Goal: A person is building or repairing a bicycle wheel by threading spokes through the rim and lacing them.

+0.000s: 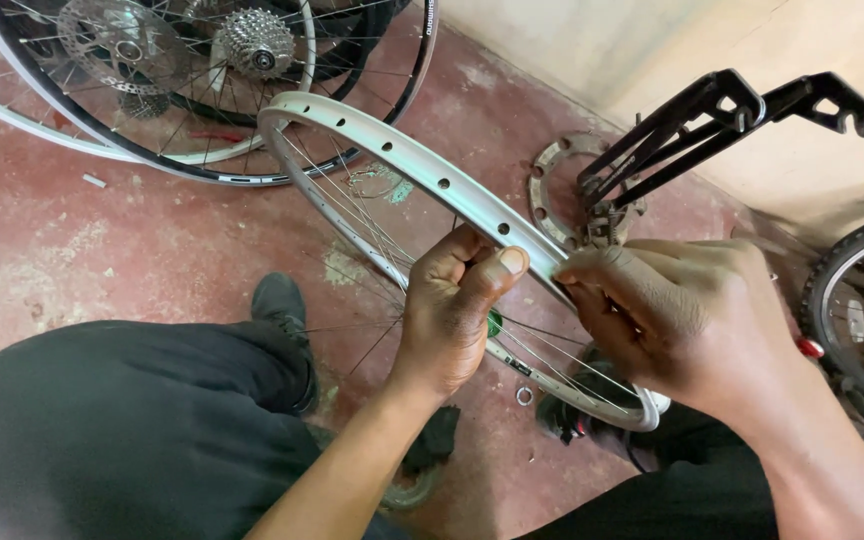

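A silver bicycle wheel rim [392,150] with thin spokes and a row of holes is held edge-up over my lap. My left hand [452,305] grips the rim from below, thumb pressed on its top edge. My right hand [677,320] pinches the rim just to the right of the left hand, fingers closed on its edge. Whether the right hand also holds a small tool is hidden by the fingers.
Two more spoked wheels [172,90], one with a cassette [257,42] and a brake disc, lie at top left on the red floor. A black metal rack [722,120] and a round metal flange [557,185] sit by the wall. A tyred wheel [862,300] stands at right.
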